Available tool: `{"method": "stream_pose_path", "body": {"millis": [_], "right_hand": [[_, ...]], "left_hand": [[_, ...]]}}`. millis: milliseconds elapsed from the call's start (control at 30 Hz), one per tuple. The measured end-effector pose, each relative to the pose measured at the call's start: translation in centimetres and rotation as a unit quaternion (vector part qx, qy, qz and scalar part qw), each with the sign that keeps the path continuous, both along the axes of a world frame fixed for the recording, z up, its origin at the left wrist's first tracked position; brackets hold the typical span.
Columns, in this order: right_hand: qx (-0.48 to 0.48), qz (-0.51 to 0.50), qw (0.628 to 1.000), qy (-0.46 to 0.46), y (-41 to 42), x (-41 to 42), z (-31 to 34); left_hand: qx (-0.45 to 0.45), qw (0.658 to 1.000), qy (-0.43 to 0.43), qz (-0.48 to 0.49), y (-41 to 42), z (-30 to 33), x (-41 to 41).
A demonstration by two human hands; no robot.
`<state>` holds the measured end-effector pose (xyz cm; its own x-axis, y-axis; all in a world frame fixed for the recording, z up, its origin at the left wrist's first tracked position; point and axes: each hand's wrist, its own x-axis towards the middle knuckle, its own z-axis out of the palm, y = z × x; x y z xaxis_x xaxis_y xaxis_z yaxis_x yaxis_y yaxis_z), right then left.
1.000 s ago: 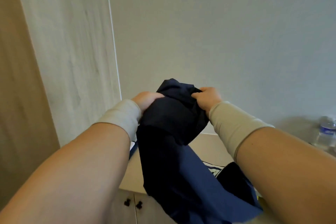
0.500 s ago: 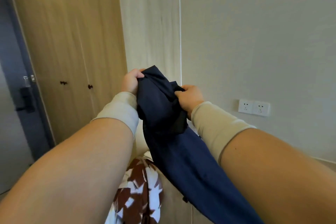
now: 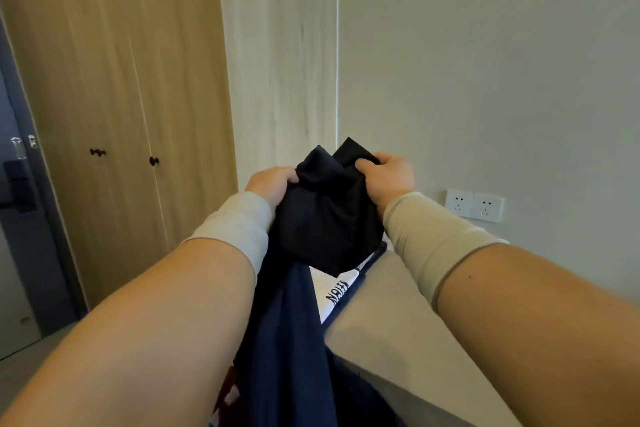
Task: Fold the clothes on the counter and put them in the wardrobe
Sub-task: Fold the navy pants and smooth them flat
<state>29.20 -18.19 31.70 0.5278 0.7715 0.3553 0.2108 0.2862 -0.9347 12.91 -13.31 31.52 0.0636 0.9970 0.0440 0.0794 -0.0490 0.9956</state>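
**Navy garment held bunched in both hands above the counter edge**

Navy garment [image 3: 322, 218]: dark blue cloth, being held up in the air in front of the person, between the two forearms. Its upper part is gathering into a bunched, dark mass at hand height; two folded corners are poking up above the knuckles. Its long axis is running roughly vertical, top end at the hands, the rest hanging downward and toward the viewer, passing the left end of the counter [image 3: 398, 315] and leaving the bottom edge of the view. The lower end is out of sight.

Left hand [image 3: 273, 184]: its grip is curling round the left side of the bunch, fingers pressing into the cloth. A pale sleeve [image 3: 239, 225] is covering the wrist.

Right hand [image 3: 389, 180]: its grip is closing on the right upper corner of the bunch, fingertips digging into the fabric. A beige sleeve [image 3: 429, 243] is covering the wrist and lower forearm.

White item with dark lettering [image 3: 337, 291]: lying at the counter's left end, just behind the hanging cloth and partly hidden by it; the lettering is too small to read surely.

Wardrobe [image 3: 114, 97]: wood-grain doors standing to the left, both shut, two small dark knobs [image 3: 154, 161] near the seam.

Double wall socket [image 3: 474, 204]: sitting on the wall to the right, above the counter.

Dark door [image 3: 17, 177]: showing at the far left edge.
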Motion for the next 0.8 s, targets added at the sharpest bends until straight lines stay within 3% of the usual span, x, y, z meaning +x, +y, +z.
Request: {"method": "stream_pose_path", "body": {"millis": [133, 267, 367, 433, 533, 667, 800], "right_hand": [[0.006, -0.039, 0.999, -0.003, -1.8, 3.7, 1.2], [-0.040, -0.094, 0.993, -0.063, -4.3, 7.4, 0.1], [-0.046, -0.130, 0.989, -0.047, -5.9, 9.5, -0.7], [-0.026, -0.143, 0.989, -0.032, -6.8, 10.6, -0.4], [-0.021, -0.124, 0.992, -0.016, -7.8, 11.3, 0.0], [-0.061, -0.062, 0.996, 0.008, -9.2, 11.8, 0.0], [-0.071, 0.047, 0.988, 0.130, -10.3, 12.5, -0.3]], "left_hand": [[-0.041, 0.988, 0.091, -0.120, -0.2, -2.2, 4.7], [0.058, 0.957, 0.227, -0.169, -1.6, -1.7, 10.7], [0.099, 0.974, 0.127, -0.157, -3.2, -0.2, 13.9], [0.032, 0.974, 0.027, -0.223, -4.7, 0.5, 15.7], [-0.030, 0.950, -0.031, -0.309, -6.2, 0.8, 18.0], [-0.048, 0.928, -0.058, -0.365, -6.5, 0.9, 19.5], [-0.051, 0.933, -0.021, -0.356, -5.7, -0.4, 19.9]]}}
